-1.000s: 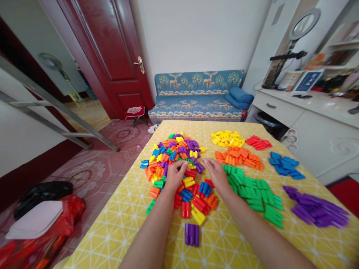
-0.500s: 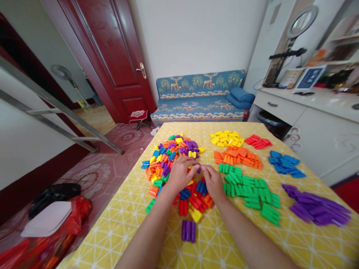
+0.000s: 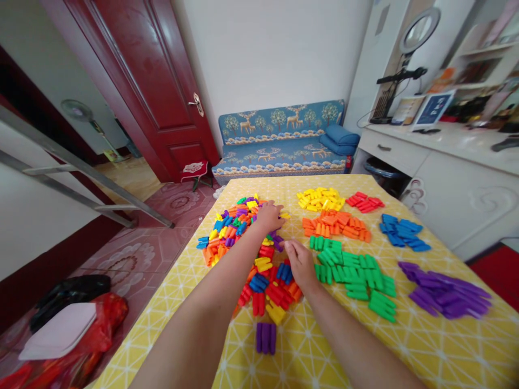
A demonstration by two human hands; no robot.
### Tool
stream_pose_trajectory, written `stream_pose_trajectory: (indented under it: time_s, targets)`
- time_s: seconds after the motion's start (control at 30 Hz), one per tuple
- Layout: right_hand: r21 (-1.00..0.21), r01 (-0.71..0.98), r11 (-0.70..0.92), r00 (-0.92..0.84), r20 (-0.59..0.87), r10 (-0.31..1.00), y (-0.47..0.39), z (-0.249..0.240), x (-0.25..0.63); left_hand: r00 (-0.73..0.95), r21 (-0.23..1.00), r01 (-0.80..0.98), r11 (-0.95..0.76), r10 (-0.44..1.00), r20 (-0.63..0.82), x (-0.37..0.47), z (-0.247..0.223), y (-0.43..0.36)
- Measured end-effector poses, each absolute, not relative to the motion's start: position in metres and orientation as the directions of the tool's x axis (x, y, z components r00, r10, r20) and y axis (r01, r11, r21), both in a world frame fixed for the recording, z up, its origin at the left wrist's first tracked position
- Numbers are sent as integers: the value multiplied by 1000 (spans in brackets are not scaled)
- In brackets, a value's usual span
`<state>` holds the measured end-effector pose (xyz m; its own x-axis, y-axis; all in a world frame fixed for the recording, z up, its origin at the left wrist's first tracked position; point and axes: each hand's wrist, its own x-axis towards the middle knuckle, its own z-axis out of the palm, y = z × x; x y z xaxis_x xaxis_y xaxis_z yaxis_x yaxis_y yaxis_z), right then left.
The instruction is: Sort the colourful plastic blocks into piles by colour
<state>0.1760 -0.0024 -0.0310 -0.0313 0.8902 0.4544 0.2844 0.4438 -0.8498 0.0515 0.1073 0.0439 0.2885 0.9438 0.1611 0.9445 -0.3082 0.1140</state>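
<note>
Plastic building blocks (image 3: 263, 264) lie heaped at my 12 o'clock; my left hand (image 3: 269, 217) has just parted from my right hand (image 3: 300, 263), spreading open over the heap's 1 o'clock edge, so they work separately; whether my curled right grips anything, I cannot tell

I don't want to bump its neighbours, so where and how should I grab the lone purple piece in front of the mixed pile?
Probably pinch the purple piece mid-length across its outer long sides, from above. It lies flat, three parallel tubes pointing toward you, with bare cloth left and right; a yellow piece sits close beyond its far end.
</note>
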Motion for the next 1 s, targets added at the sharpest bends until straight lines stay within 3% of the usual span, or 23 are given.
stream_pose_trajectory:
  time_s: [0.23, 0.33, 0.6, 0.8, 0.93, 1.0]
  targets:
    - [-844, 284, 455, -44, 463, 886, -3, -28, 176, 253, 24, 967, -252, 967, -32, 53, 24, 134]
    - [-847, 271, 457, -43, 463, 885, -2, -29, 176, 307, 13, 952, -307, 952, -5, 52, 19, 134]
    - [-823, 271, 499, 109, 541, 834, 1, -28, 179, 483, 94, 872, -480, 875, -14, 30, 43, 114]
    - [-796, 380, 471, 167, 560, 811, 5, -34, 182, 680, 288, 704, -649, 734, -9, 5, 61, 69]
    - [-788, 377, 486, 101, 557, 825, 5, -37, 180, 690, 321, 671, -669, 721, 59, -7, 55, 29]
    - [-812, 360, 460, 77, 518, 852, 5, -37, 178, 614, 368, 695, -618, 776, 144, -9, 46, 13]
